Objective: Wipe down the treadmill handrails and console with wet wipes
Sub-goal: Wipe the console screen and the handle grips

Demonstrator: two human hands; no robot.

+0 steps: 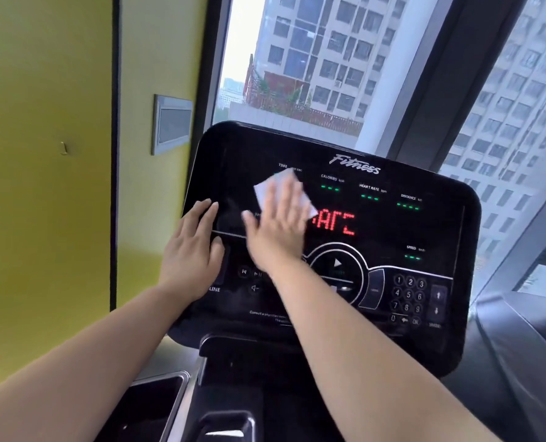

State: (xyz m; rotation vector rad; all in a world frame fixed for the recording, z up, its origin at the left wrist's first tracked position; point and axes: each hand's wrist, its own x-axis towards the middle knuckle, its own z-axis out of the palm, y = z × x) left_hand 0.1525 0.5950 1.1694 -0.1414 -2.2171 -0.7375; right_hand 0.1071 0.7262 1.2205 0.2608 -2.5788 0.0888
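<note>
**A:** Why is the left hand [190, 250] on the left edge of the console [376, 237]?

**B:** Bracing, I'd guess. Its fingers are straight and hold nothing. The right hand [278, 224], also flat, presses the wipe [271, 189] against the console's upper left.

**A:** Handrails?

**B:** Out of view. The wipe and hand hide some readouts.

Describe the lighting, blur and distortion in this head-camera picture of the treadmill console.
Head view: daylight from the window lights the scene; the glossy console shows dim reflections; the right hand and wipe look motion-blurred; the wide lens tilts the window frame.
</note>
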